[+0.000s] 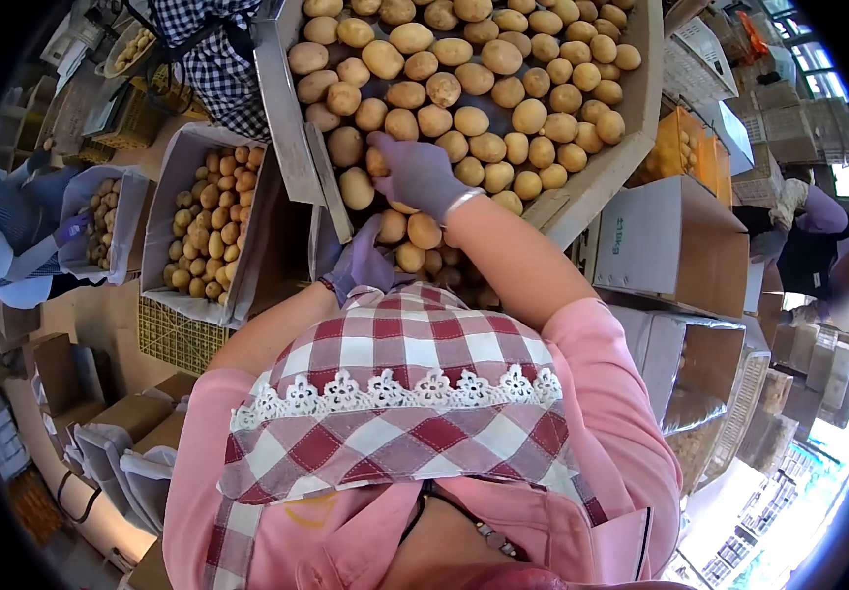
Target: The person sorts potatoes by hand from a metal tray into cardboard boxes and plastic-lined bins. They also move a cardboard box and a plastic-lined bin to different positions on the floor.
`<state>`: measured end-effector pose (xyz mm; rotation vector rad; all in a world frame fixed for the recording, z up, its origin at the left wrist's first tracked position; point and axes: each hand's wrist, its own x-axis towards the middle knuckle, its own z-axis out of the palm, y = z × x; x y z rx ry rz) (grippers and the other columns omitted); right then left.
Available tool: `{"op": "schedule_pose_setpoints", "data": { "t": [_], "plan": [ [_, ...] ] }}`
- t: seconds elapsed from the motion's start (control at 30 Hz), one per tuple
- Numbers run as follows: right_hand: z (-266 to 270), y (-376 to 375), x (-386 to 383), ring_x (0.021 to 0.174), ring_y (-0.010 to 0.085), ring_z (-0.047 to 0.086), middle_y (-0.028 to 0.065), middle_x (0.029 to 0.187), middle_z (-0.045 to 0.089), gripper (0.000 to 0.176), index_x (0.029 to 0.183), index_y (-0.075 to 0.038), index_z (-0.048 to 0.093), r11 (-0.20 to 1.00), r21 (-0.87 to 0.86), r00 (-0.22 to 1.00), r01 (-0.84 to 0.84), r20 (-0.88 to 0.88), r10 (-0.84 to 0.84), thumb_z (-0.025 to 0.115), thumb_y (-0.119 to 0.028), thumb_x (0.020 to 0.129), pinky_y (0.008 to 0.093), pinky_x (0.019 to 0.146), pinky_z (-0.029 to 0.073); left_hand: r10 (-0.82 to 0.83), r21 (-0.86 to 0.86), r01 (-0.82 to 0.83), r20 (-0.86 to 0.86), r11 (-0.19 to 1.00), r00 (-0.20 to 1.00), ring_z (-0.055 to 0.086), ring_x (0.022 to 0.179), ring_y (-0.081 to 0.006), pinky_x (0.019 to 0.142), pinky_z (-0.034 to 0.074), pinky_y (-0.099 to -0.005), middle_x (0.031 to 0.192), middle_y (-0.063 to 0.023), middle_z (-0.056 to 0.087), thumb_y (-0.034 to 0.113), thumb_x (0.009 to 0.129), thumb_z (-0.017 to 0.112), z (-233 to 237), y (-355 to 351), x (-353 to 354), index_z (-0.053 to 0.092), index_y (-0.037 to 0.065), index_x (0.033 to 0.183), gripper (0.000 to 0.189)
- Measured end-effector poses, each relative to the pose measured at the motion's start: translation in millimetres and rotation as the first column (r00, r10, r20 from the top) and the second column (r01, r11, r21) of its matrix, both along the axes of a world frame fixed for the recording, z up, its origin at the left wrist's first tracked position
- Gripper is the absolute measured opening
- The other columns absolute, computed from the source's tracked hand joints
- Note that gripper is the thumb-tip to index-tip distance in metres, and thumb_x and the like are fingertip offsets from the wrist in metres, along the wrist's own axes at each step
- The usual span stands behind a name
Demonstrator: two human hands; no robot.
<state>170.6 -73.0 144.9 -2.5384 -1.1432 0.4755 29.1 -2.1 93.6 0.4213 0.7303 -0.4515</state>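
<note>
Head-camera view, looking down past a pink shirt and a red-checked apron.

At far left, a co-worker's blue sleeve (11, 211) reached towards a lined box (164, 197) packed with potatoes. Right of the box ran the left edge of the table (282, 108), a raised rim around a bed of loose potatoes (484, 88).

The left hand (361, 264), in a purple glove, hung at the near left corner just below the rim. Its fingers pointed down and were loosely bent, and whether it held anything could not be told.

The right hand (420, 175), also gloved, lay on the potatoes just inside that corner. Its fingers were bent over one potato (377, 162) and touching it, but a full grip could not be confirmed.

More potatoes spilled over the near edge between the two hands. Brown cardboard boxes (680, 246) stood beyond the right edge.

Judged from this, the pick would go best with the whole palm wrapped round that single potato. It should be lifted straight up so neighbours were not nudged over the near edge. The left hand, low at the corner, looked well placed to receive it or steady any that rolled.
</note>
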Motion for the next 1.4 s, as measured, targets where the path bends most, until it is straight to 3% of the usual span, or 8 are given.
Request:
{"op": "schedule_pose_setpoints", "data": {
  "t": [0.17,0.27,0.3,0.43,0.57,0.9,1.13,1.4],
  "plan": [
    [28.5,-95.4,14.0,0.1,0.0266,0.059,0.0129,0.119,0.051,0.059,0.13,-0.003,0.037,0.401,0.401,0.297,0.824,-0.908,0.297,0.062,-0.009,0.077,0.038,0.083,0.053,-0.072,0.018,0.071,0.029,0.997,0.997,0.036,0.128,-0.0325,0.101,0.033,-0.0568,0.14,-0.0054,0.035,0.052,0.086,0.053,-79.7,12.9,-11.9,0.034,0.015,0.137,0.066],
    [29.6,-111.9,53.0,0.108,0.0257,0.057,0.0098,0.114,0.055,0.036,0.119,-0.005,0.05,0.615,0.515,0.702,0.597,-0.706,-0.09,0.056,-0.019,0.087,0.042,0.088,0.05,-0.123,-0.035,0.121,-0.062,0.992,0.991,0.037,0.126,-0.0357,0.099,0.036,-0.0575,0.144,-0.0065,0.03,0.059,0.082,0.056,-18.4,9.9,-2.0,0.028,0.02,0.141,0.077],
    [60.0,-93.7,50.5,0.103,0.0243,0.06,0.0079,0.109,0.059,0.033,0.117,-0.004,0.053,0.573,0.309,0.453,0.759,-0.883,-0.125,0.056,-0.021,0.088,0.0389,0.085,0.051,-0.09,0.003,0.091,-0.071,0.996,0.993,0.036,0.127,-0.0366,0.099,0.035,-0.058,0.145,-0.0073,0.028,0.061,0.081,0.056,-11.0,6.7,-2.2,0.025,0.021,0.143,0.08],
    [46.3,0.6,50.4,0.093,0.0247,0.065,0.0085,0.097,0.068,0.023,0.101,-0.01,0.068,0.99,0.011,0.976,0.142,0.164,-0.142,0.063,-0.021,0.082,0.0356,0.078,0.051,-0.015,-0.052,0.016,0.019,0.999,1.0,0.034,0.129,-0.0402,0.101,0.037,-0.0564,0.149,-0.0142,0.015,0.068,0.078,0.055,-14.8,6.9,-2.5,0.01,0.023,0.146,0.093],
    [59.4,56.9,60.4,0.106,0.0241,0.061,0.0074,0.113,0.065,0.028,0.109,-0.016,0.068,0.817,-0.57,0.993,-0.086,0.013,0.114,0.058,-0.024,0.084,0.037,0.083,0.049,-0.006,-0.122,0.014,0.062,0.992,0.998,0.046,0.118,-0.04,0.098,0.043,-0.0497,0.144,-0.0213,0.022,0.073,0.077,0.05,-15.5,2.9,0.4,0.012,0.015,0.146,0.098],
    [52.5,-54.4,23.0,0.093,0.0346,0.061,0.0161,0.101,0.064,0.036,0.108,-0.01,0.059,0.941,0.272,0.978,0.201,-0.119,-0.174,0.062,-0.024,0.075,0.0403,0.082,0.049,0.08,-0.413,-0.122,-0.117,0.902,0.99,0.045,0.119,-0.0337,0.097,0.044,-0.045,0.136,-0.0184,0.035,0.067,0.083,0.045,-0.7,-1.1,27.5,0.025,0.013,0.14,0.082],
    [110.0,-447.7,-66.5,0.06,0.0094,0.051,0.0061,0.092,0.059,0.048,0.129,-0.008,0.049,0.182,0.514,0.196,0.838,0.028,-0.98,0.065,-0.013,0.085,0.0218,0.05,0.044,0.113,-0.354,-0.142,-0.1,0.925,0.989,0.041,0.124,-0.0363,0.101,0.035,-0.058,0.138,-0.0079,0.036,0.063,0.085,0.046,-19.2,-5.1,38.6,0.034,0.019,0.136,0.069],
    [121.6,-383.7,-21.2,0.105,0.0303,0.06,0.0181,0.113,0.063,0.033,0.112,0.001,0.062,0.669,0.415,0.465,0.616,0.494,-0.735,0.065,-0.017,0.084,0.0361,0.092,0.046,0.052,-0.272,-0.023,0.098,0.962,0.994,0.038,0.128,-0.0324,0.099,0.04,-0.0523,0.139,-0.0089,0.038,0.05,0.093,0.038,-7.5,-7.4,39.0,0.033,0.014,0.137,0.057]
  ]
}}
